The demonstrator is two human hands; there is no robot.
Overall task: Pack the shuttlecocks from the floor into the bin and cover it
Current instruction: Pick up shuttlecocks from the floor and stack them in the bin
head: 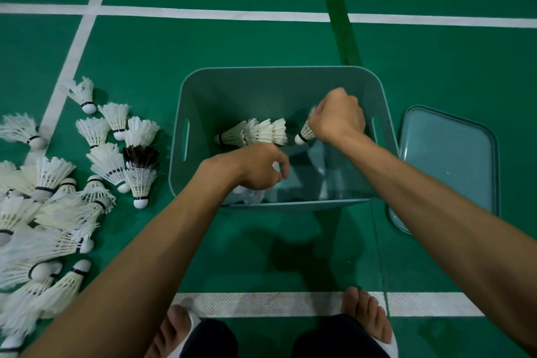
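Observation:
A teal plastic bin stands on the green court floor with both my hands inside it. My right hand grips a white shuttlecock, cork end down-left, near the bin's right wall. My left hand is low at the bin's near-left corner, fingers curled over white shuttlecocks that lie under it. A row of nested shuttlecocks lies on the bin's bottom. Its flat teal lid lies on the floor to the right. A big pile of shuttlecocks covers the floor at left.
White court lines cross the floor beyond the bin and another runs near my feet, which wear white slippers. A dark green tape strip runs away behind the bin. One dark-feathered shuttlecock lies in the pile.

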